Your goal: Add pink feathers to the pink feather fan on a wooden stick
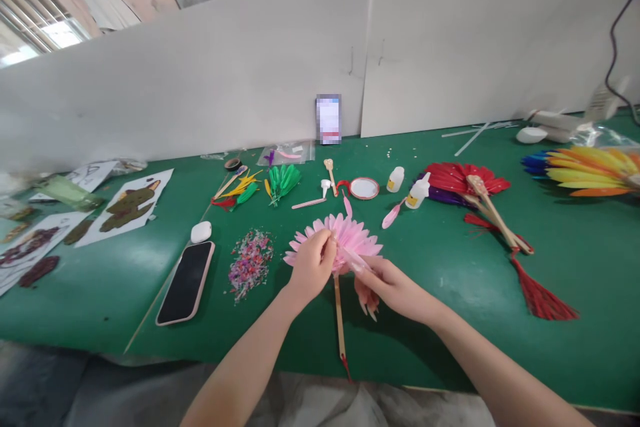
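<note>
A pink feather fan (357,235) lies in front of me, its wooden handle (339,317) pointing toward me with a red cord at the end. Over the fan's left half, my left hand (315,263) is closed in a pinch; what its fingertips hold is too small to make out. My right hand (393,283) grips a pale pink feather (354,259) at the fan's lower right, the feather's tip reaching toward my left fingers. More pinkish feathers (367,299) hang beneath my right hand.
Two glue bottles (417,192), a round white disc (364,188) and green feathers (284,181) lie behind the fan. Colourful bits (251,263) and a phone (186,283) are left. Red (465,180) and multicoloured (590,170) feather fans are right. A lit phone (329,119) stands against the board.
</note>
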Demonstrator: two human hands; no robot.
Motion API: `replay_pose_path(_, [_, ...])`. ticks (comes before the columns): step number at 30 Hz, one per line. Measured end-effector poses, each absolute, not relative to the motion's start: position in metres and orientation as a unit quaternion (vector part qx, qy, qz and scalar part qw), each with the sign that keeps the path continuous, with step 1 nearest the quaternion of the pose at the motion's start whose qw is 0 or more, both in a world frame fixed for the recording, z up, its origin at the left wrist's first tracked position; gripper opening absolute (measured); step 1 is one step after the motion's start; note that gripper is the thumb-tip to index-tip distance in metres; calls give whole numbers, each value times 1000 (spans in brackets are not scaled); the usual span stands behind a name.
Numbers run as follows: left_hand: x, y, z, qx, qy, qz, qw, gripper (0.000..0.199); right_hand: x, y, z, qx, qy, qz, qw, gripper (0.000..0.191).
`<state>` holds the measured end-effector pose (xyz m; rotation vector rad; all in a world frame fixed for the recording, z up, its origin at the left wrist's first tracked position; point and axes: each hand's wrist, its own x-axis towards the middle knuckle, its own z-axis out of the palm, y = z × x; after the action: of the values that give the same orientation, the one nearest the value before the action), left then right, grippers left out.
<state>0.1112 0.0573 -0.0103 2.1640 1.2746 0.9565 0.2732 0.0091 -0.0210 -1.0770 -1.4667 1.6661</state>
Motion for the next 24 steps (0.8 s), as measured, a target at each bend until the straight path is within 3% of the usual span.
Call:
replay_pose_path(10, [108, 54, -14, 794, 438, 337, 252, 9, 274, 11, -21, -430, -523, 647, 351, 50])
replay_pose_path(24, [107, 54, -16, 793, 440, 335, 255, 15, 273, 11, -30, -452, -575, 569, 376, 47])
